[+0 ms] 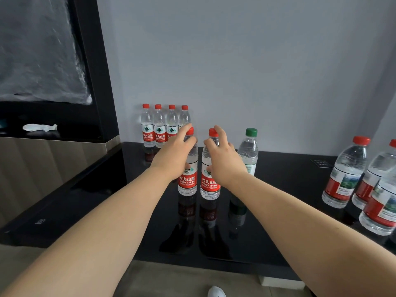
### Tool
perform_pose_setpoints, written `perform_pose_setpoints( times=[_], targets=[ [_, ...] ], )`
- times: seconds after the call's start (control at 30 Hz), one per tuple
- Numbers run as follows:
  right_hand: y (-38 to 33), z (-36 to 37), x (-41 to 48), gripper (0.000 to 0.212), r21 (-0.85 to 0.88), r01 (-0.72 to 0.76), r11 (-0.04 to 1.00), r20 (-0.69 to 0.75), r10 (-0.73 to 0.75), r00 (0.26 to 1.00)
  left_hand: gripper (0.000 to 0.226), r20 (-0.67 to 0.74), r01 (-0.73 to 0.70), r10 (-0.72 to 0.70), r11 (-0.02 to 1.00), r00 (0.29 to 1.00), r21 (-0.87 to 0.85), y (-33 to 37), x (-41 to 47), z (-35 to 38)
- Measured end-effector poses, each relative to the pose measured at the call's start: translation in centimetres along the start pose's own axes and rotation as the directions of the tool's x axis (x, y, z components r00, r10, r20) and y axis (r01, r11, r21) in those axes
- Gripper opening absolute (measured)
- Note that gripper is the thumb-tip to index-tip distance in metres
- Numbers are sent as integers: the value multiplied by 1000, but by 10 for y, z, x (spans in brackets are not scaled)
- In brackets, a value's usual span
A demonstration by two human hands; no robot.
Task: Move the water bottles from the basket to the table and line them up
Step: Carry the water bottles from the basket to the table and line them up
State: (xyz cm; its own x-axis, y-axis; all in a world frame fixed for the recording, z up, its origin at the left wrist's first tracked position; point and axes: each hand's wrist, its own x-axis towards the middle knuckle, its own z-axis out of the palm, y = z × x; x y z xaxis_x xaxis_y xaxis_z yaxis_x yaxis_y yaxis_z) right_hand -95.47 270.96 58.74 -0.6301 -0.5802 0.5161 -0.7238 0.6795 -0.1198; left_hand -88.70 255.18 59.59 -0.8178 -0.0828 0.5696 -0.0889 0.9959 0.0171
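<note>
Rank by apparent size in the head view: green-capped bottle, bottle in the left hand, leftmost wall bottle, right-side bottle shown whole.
1. Right-side bottle, nearest the camera.
2. Bottle in the left hand and green-capped bottle: alike, the latter's base hidden.
3. Leftmost wall bottle, farthest.

looks like a home or hotel-ish room, glossy black desk (295, 166) against plain pale wall (257, 61), film-covered dark-framed panel (38, 50) past the desk's left edge, wood-look cabinet front (42, 168)

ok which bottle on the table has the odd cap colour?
The green-capped bottle, standing just right of the right hand; every other bottle in view has a red cap.
</note>
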Motion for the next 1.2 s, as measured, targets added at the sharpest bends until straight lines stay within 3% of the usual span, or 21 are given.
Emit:
perform_pose_setpoints(
  times=[1.2],
  targets=[
    [48, 106, 170, 70, 1, -166, 986, -33, 166, 986, 80, -26, -88, 86, 990, 996, -106, -83, 176, 132]
  ],
)
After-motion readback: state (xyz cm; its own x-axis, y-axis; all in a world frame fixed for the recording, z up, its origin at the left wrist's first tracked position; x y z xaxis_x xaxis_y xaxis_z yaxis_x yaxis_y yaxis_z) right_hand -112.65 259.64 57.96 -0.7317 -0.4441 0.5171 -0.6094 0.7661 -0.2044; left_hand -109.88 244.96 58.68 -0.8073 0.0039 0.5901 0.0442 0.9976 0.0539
